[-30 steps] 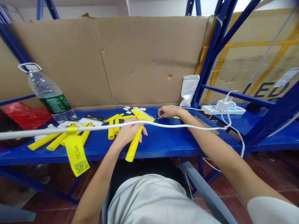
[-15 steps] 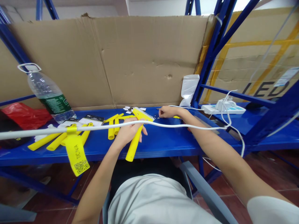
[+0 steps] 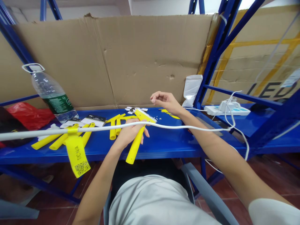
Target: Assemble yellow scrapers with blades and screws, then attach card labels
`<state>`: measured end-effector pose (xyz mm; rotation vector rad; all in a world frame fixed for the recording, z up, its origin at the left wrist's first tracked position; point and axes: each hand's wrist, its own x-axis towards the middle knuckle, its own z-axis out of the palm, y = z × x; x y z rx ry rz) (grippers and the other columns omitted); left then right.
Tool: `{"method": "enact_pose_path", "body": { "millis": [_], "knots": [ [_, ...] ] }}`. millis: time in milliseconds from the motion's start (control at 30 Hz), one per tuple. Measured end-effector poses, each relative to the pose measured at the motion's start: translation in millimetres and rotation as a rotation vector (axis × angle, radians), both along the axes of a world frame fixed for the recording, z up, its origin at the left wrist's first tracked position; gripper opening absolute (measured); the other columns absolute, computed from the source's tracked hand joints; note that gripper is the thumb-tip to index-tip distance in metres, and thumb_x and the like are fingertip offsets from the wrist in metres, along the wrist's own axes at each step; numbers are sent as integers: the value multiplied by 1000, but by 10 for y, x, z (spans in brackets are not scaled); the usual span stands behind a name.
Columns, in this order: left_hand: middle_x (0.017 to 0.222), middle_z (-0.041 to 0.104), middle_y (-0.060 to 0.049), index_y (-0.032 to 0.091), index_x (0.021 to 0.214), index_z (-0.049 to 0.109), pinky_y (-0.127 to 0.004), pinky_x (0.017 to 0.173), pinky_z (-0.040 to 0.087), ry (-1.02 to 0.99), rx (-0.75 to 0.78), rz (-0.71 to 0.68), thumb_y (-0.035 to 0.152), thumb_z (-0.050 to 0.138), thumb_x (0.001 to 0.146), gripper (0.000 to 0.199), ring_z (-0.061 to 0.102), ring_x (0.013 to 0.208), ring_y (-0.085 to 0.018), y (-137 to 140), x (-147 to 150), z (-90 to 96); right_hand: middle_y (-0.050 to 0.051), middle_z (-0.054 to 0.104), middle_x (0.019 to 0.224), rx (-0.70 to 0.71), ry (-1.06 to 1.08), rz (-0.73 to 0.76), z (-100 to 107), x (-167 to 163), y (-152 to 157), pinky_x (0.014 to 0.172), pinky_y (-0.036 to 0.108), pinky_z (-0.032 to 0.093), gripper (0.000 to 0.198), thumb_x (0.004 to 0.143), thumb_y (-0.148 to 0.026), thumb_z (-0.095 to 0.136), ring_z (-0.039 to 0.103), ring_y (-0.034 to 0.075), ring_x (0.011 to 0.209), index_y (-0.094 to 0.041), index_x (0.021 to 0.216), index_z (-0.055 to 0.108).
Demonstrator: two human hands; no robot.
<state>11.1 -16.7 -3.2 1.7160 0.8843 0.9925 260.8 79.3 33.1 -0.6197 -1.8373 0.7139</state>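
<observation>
My left hand [image 3: 129, 132] is wrapped round a yellow scraper [image 3: 136, 142], its wide head pointing away from me and its handle slanting back past the table's front edge. Above the table at the right, my right hand [image 3: 166, 101] is lifted, thumb and fingers drawn together in a loose pinch. Whatever is between those fingertips is too small to make out. Several tiny light bits [image 3: 158, 118] lie on the blue table beside the scraper head. Flat yellow pieces [image 3: 166, 111] lie beyond, partly behind my right hand. Several yellow handles [image 3: 112, 132] rest left of my left hand.
A white cable [image 3: 178, 126] crosses in front of the view, with a yellow tag [image 3: 77, 153] hanging from it. At the left stand a water bottle [image 3: 55, 97] and a red bag [image 3: 30, 115]. A power strip [image 3: 212, 110] lies right; cardboard [image 3: 140, 62] backs the table.
My right hand has risen from the tabletop near the tiny bits and moved up, with its fingers pinched. My left hand keeps the scraper in nearly the same place.
</observation>
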Motion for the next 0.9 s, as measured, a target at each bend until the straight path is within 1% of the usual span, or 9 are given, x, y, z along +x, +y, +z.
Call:
{"method": "enact_pose_path", "body": {
  "millis": [100, 167, 267, 367, 467, 600, 700, 800, 900],
  "knots": [
    [69, 80, -9, 13, 87, 77, -25, 46, 51, 9, -15, -26, 49, 69, 106, 41, 65, 42, -15, -5, -1, -12, 7, 76, 116, -34, -9, 134, -22, -131, -114, 99, 36, 57, 39, 87, -57, 95, 69, 20, 106, -21, 90, 78],
    [72, 81, -10, 14, 86, 75, -24, 44, 50, 17, -38, -42, 50, 69, 106, 41, 66, 42, -16, -13, -2, -17, 7, 77, 116, -21, -42, 176, -56, -209, -165, 103, 39, 57, 38, 87, -56, 95, 71, 21, 108, -21, 89, 81],
    [73, 82, -11, 13, 95, 76, -24, 43, 50, 27, -71, -54, 52, 71, 104, 41, 66, 42, -16, -17, -4, -26, 8, 77, 118, 10, -108, 200, -105, -279, -210, 105, 40, 56, 34, 88, -53, 94, 72, 22, 110, -21, 87, 83],
    [75, 83, -12, 11, 102, 76, -25, 44, 51, 31, -77, -56, 54, 72, 103, 43, 67, 42, -17, -9, -5, -34, 9, 77, 120, 12, -157, 218, -131, -298, -238, 101, 40, 57, 29, 88, -47, 94, 73, 22, 110, -20, 86, 83],
    [75, 82, -12, 13, 102, 75, -25, 43, 50, 43, -70, -62, 59, 72, 102, 47, 67, 42, -18, -6, -2, -37, 8, 76, 118, -7, -149, 233, -144, -314, -265, 96, 38, 57, 27, 87, -45, 95, 72, 22, 106, -21, 84, 83],
    [72, 81, -11, 14, 97, 74, -24, 43, 50, 61, -52, -81, 65, 73, 102, 51, 67, 42, -17, -6, 2, -39, 6, 76, 115, -49, -124, 249, -154, -359, -301, 96, 36, 56, 25, 86, -43, 95, 71, 19, 101, -21, 81, 83],
    [73, 82, -11, 14, 98, 75, -24, 44, 51, 85, -33, -65, 66, 71, 103, 52, 67, 43, -17, 6, 0, -56, 6, 77, 111, -113, -99, 251, -152, -385, -319, 100, 36, 56, 26, 83, -44, 97, 72, 21, 109, -21, 81, 84],
    [73, 81, -12, 15, 88, 74, -25, 45, 51, 116, -19, -49, 68, 68, 105, 56, 68, 43, -17, 22, -7, -78, 4, 78, 97, -186, -71, 265, -156, -400, -317, 101, 35, 56, 27, 80, -44, 100, 71, 21, 111, -22, 81, 83],
    [70, 80, -13, 15, 76, 71, -25, 47, 52, 141, -16, -49, 68, 66, 105, 60, 67, 43, -16, 29, -12, -84, 2, 78, 92, -247, -34, 291, -172, -412, -300, 96, 34, 57, 29, 79, -41, 101, 71, 18, 98, -21, 82, 81]
  ]
}}
